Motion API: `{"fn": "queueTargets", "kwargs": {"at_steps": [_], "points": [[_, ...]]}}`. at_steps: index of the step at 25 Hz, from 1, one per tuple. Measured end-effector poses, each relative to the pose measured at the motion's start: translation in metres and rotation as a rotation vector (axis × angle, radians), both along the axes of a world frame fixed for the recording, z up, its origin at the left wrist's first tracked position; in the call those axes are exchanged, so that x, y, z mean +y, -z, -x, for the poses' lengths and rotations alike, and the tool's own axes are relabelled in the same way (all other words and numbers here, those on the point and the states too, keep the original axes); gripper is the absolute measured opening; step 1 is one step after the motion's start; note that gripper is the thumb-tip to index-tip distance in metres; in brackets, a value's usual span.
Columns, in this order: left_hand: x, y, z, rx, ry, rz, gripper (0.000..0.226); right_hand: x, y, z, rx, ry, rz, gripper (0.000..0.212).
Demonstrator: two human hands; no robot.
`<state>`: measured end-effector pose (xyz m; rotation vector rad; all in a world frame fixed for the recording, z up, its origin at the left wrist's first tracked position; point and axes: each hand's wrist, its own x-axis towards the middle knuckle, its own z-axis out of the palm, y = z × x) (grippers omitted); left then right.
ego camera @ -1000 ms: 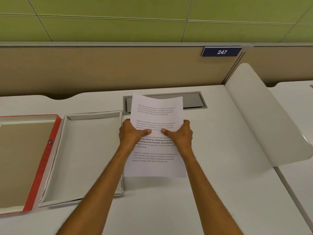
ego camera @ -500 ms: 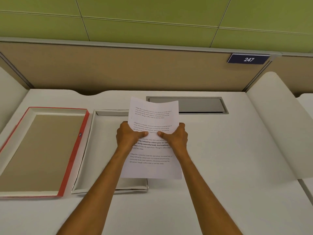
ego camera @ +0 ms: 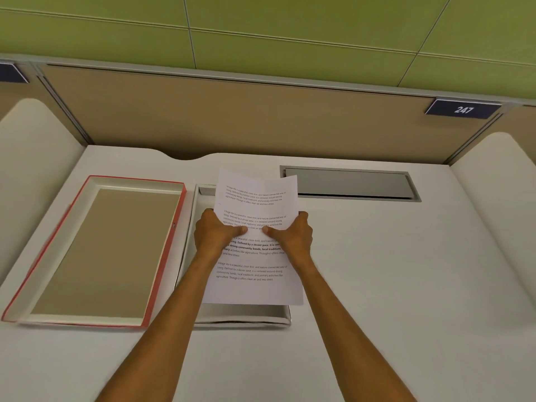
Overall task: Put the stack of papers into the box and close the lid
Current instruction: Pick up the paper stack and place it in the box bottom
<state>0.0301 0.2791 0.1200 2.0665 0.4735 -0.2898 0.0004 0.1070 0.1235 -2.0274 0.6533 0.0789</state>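
A stack of white printed papers (ego camera: 255, 288) is held in the air over the shallow white box (ego camera: 246, 316), covering most of it. My left hand (ego camera: 213, 233) grips the stack's left edge and my right hand (ego camera: 293, 236) its right edge, thumbs on top near the middle. The top corners of the sheets fan apart slightly. To the left lies the red-edged lid (ego camera: 162, 256), upside down with its brown inside showing. Only the box's near rim and far left corner show.
Everything rests on a white desk (ego camera: 391, 285). A grey cable hatch (ego camera: 351, 184) sits behind the papers to the right. A beige partition with a "247" sign (ego camera: 463, 109) closes the back. White curved side panels (ego camera: 499, 192) flank the desk.
The papers and both hands have moved left, from beside the box to above it. The view has turned left, so the lid now shows in full.
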Motion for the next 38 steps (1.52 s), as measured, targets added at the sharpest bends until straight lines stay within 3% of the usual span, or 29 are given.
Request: {"fn": "queueTargets", "kwargs": {"at_steps": [9,17,24,38], "points": [[0.034,0.031,-0.009,0.048,-0.002,0.088,0.046,0.028,0.022,-0.014,0.125,-0.054,-0.081,0.073],[0.042,0.058,-0.009,0.052,-0.019,0.146,0.046,0.034,0.037,-0.013,0.222,-0.092,-0.164,0.047],[0.042,0.072,-0.008,0.040,-0.013,0.161,0.043,0.041,0.046,-0.013,0.170,-0.130,-0.075,0.021],[0.045,0.076,-0.011,0.081,-0.064,0.188,0.041,0.043,0.066,-0.020,0.165,-0.122,-0.047,0.027]]}}
